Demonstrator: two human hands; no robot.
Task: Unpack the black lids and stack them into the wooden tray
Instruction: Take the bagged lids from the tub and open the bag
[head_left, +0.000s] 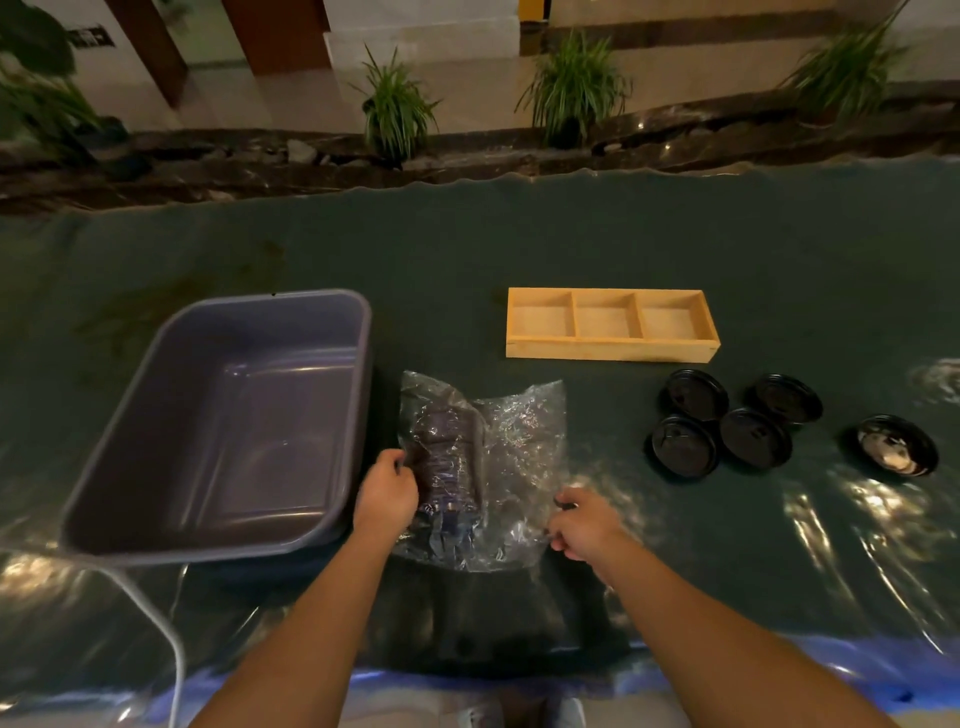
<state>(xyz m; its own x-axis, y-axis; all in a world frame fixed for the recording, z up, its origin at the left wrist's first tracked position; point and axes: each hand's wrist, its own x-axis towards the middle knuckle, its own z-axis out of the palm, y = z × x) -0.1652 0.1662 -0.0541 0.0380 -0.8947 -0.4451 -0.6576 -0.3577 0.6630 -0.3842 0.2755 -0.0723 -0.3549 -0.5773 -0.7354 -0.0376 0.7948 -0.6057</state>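
Observation:
A clear plastic bag (511, 457) lies on the table in front of me with a stack of black lids (447, 462) inside it. My left hand (387, 491) grips the bag's left side against the stack. My right hand (584, 525) pinches the bag's lower right edge. A wooden tray (613, 349) with three bare compartments sits behind and to the right. Several loose black lids (685, 447) lie on the cloth right of the bag, and one more lid (896, 444) lies apart at the far right.
A grey plastic tub (358, 332) stands at the left, close to the bag. The table is covered with a dark green cloth (467, 249) under shiny film. A white cable (156, 613) hangs at the lower left. Potted plants stand beyond the far edge.

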